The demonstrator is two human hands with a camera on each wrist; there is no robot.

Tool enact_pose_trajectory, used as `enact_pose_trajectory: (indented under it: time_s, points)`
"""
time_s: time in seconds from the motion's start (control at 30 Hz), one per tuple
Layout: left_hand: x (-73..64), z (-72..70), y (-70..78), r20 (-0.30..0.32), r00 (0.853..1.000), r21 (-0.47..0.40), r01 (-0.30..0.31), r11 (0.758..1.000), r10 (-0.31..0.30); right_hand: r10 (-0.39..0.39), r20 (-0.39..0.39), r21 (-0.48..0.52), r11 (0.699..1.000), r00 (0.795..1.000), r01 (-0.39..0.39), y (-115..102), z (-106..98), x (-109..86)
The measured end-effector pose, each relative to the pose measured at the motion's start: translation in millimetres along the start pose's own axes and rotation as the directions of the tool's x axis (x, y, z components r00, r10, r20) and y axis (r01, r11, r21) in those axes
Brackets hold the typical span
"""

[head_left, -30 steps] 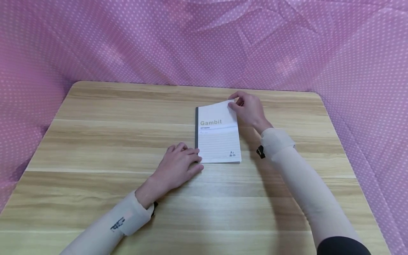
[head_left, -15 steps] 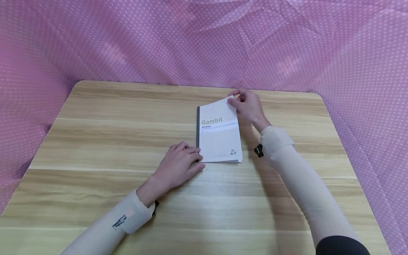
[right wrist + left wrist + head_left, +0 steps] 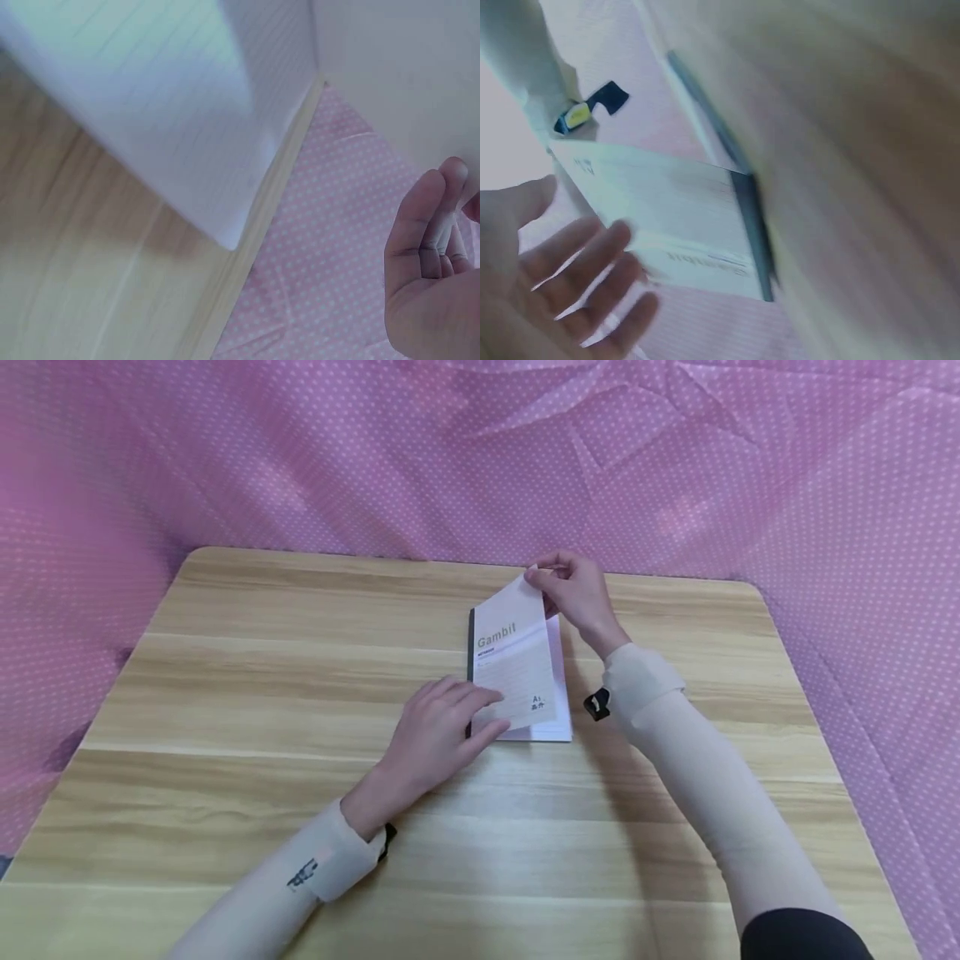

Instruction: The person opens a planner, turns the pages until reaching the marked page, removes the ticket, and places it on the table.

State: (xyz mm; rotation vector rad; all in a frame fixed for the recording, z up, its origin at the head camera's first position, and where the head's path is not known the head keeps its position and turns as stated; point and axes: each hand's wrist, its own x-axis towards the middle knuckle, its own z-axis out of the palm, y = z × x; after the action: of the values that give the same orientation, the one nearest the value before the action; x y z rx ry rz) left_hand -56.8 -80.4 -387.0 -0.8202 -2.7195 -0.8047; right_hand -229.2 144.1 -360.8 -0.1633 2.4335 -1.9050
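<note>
Notebook [image 3: 502, 672] just right of frame centre, long axis up-down, spine [image 3: 471, 647] left. Right hand [image 3: 581, 593] pinching raised cover [image 3: 517, 610], top-right corner; left hand [image 3: 437, 727] loose, uncurled, nearer spine's bottom end.

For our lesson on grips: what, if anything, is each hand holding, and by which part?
The right hand pinches the Gambit notebook's front cover by its far corner, opposite the dark spine; the left hand holds nothing.

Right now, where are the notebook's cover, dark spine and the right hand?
Cover [image 3: 517, 656], head view: middle of printed front.
Dark spine [image 3: 755, 232], left wrist view: strip along cover.
Right hand [image 3: 583, 597], head view: near thumb's base.
</note>
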Motion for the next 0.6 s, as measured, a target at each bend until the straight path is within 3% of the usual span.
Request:
enact_pose_trajectory:
  time_s: [0.07, 0.2, 0.33, 0.6]
  points:
    - [5.7, 0.6, 6.5, -0.107, 0.992, -0.033, -0.077, 0.996, 0.073, 0.006, 0.000, 0.009, 1.000, 1.000, -0.006, -3, 2, 0.5]
    - [15.2, 3.2, 17.7, -0.245, 0.953, -0.057, -0.200, 0.978, 0.181, 0.011, 0.004, 0.017, 1.000, 1.000, -0.011, -9, 6, 0.8]
    - [20.1, 7.0, 23.9, -0.296, 0.928, -0.059, -0.254, 0.965, 0.226, 0.010, 0.011, 0.030, 0.999, 1.000, -0.010, -13, 9, 1.4]
    - [22.2, 12.1, 23.9, -0.348, 0.909, -0.094, -0.278, 0.956, 0.230, 0.014, 0.016, 0.086, 0.996, 1.000, -0.015, -20, 19, 2.8]
